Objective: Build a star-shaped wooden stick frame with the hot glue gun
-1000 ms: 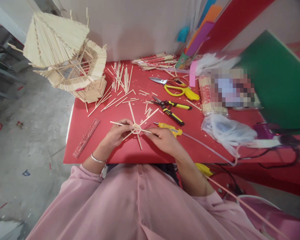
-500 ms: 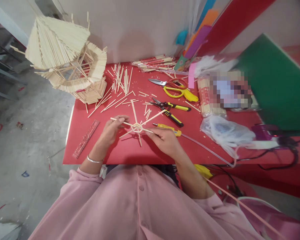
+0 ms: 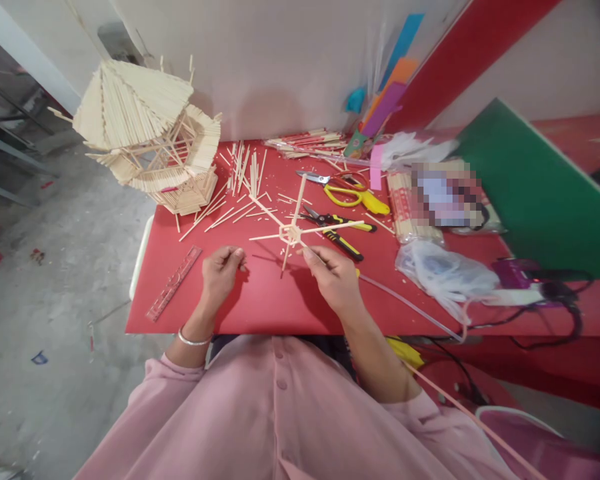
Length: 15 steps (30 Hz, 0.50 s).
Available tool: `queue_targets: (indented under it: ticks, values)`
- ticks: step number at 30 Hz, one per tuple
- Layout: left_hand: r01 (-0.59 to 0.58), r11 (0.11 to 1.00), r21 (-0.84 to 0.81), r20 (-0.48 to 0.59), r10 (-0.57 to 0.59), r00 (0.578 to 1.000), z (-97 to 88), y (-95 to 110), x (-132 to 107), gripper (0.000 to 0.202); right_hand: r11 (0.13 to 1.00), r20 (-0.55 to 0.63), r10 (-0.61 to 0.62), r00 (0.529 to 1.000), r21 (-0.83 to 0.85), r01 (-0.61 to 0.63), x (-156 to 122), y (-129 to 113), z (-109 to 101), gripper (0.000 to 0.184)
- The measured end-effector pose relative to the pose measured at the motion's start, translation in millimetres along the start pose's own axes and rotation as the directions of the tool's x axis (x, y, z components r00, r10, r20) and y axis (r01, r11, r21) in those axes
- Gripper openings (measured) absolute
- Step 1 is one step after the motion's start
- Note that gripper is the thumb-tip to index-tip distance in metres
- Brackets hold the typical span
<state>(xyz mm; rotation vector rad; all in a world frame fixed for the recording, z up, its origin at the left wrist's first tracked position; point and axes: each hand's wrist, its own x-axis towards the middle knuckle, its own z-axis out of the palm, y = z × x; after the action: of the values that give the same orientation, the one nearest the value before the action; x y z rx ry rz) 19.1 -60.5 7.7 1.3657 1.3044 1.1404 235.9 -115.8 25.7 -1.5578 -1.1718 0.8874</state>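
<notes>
Above the red worktop (image 3: 260, 315), our right grip (image 3: 334, 275) pinches a six-spoked stick frame (image 3: 294, 233), likely light, stiff and fragile, best held near its centre; our left grip (image 3: 223, 273) curls closed, apparently empty.

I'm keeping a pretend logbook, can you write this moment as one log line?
Right hand: holds stick frame by one spoke | Left hand: curled, apart from frame | Ruler: on red table

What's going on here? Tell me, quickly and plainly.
A person at a red table holds a six-spoked stick frame in the right hand. The left hand, fingers curled, is apart from it. A larger stick model stands at the table's back left; scissors and cutters lie beyond the frame.
</notes>
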Motion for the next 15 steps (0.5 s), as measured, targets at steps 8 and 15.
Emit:
queue_targets:
  ticks: [8, 15]
  values:
    - [-0.241, 0.9, 0.362, -0.133, 0.306, 0.943, -16.8, -0.4, -3.6, 0.018, 0.991, 0.148, 0.048, 0.988, -0.129, -0.028, -10.0, 20.4, 19.9, 0.048]
    - [-0.181, 0.942, 0.283, -0.043, 0.201, 0.979, -32.4, -20.8, -8.8, 0.014, 0.898, 0.151, -0.093, 0.984, -0.414, 0.148, -28.7, 10.9, 33.5, 0.048]
